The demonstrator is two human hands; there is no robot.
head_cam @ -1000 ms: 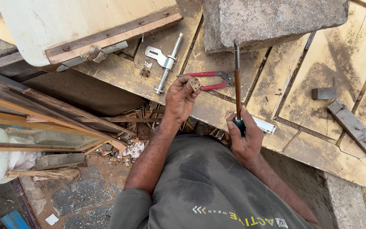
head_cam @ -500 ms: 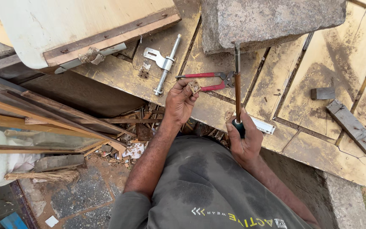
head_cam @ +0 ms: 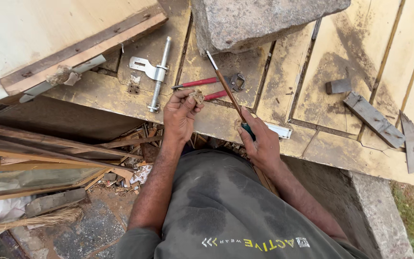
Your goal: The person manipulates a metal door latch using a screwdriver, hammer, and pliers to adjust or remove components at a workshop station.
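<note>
We're outdoors at a rough carpentry yard: an old yellow panelled door point(head_cam: 341, 62) lies flat as the desk, weighted by a stone block point(head_cam: 259, 19), with red-handled pliers point(head_cam: 212, 86), a metal door bolt point(head_cam: 156, 74) and wood offcuts point(head_cam: 374, 120) scattered about, scrap timber point(head_cam: 58, 148) piled alongside.

There is only the one view, from a camera on the person's head, looking steeply down over the grey shirt point(head_cam: 226, 211) at close range. It faces a yellowish wooden door panel point(head_cam: 341, 62) lying flat across the far half of the picture, with both forearms reaching up from the near edge. To the near left it takes in the ground below, strewn with wood scraps point(head_cam: 49, 153).
</note>
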